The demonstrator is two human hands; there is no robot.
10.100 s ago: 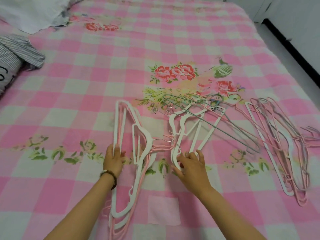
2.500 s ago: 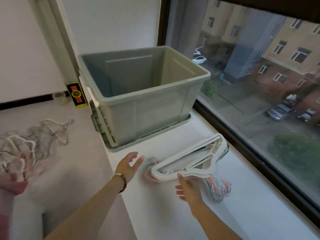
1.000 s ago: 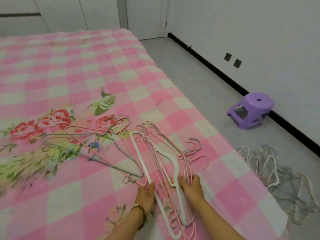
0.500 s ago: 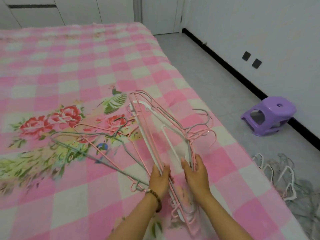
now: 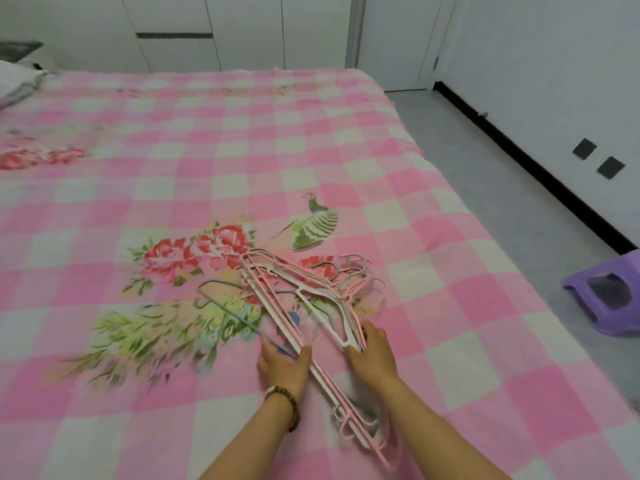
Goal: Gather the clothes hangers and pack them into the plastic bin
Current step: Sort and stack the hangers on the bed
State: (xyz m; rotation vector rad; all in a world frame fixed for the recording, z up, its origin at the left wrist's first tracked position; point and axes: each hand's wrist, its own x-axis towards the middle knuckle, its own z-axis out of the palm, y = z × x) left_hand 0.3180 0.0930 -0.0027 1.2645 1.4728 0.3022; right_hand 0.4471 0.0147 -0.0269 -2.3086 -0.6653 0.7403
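A stack of pink and white clothes hangers (image 5: 308, 303) lies on the pink checked bed (image 5: 173, 168), hooks pointing right. My left hand (image 5: 284, 365) grips the stack's long bottom bars at its left side. My right hand (image 5: 372, 355) holds the stack's right edge by the white hanger's shoulder. A grey-green wire hanger (image 5: 225, 299) lies under the stack to the left, its near end by my left hand. The plastic bin is out of view.
The bed's right edge drops to a grey floor (image 5: 502, 202). A purple stool (image 5: 609, 299) stands on the floor by the wall at the right. White cupboards (image 5: 207, 29) stand behind the bed. A pillow (image 5: 17, 81) lies at the far left.
The stack of hangers has been shifted left over the wire hanger and lowered towards the bed. Both hands stay on the stack. My view has turned left.
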